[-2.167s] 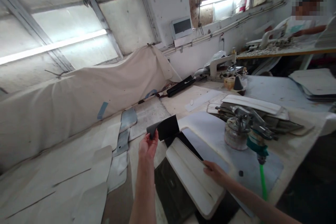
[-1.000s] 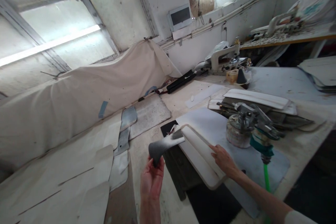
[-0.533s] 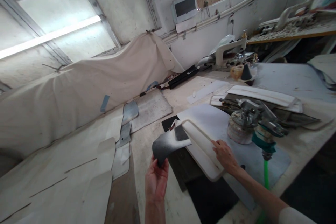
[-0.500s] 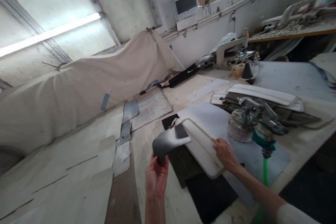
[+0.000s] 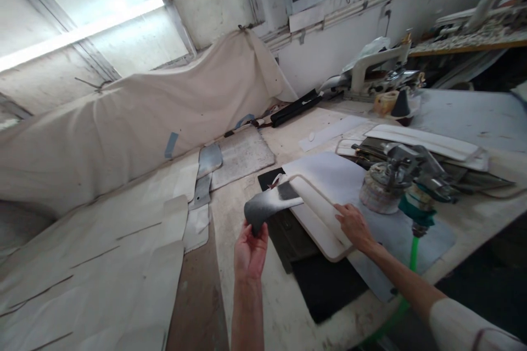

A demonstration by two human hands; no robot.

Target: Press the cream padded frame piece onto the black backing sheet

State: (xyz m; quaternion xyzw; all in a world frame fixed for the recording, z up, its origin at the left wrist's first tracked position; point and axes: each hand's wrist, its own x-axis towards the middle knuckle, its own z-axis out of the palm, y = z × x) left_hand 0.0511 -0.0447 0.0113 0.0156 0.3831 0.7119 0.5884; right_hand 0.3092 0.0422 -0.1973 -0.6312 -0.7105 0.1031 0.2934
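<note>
Gray flap (image 5: 267, 202) curls out left of the white panel (image 5: 319, 219), its right end meeting that panel's far left corner; the left hand (image 5: 251, 249) pinches the free end between thumb and fingers. An olive piece (image 5: 288, 241) shows along the panel's left edge, and a black sheet (image 5: 329, 288) lies by its near end. The right hand (image 5: 354, 228) has fingertips at the panel's right edge; whether they grip, I cannot tell. Right of the panel stands a spray gun (image 5: 407, 162).
</note>
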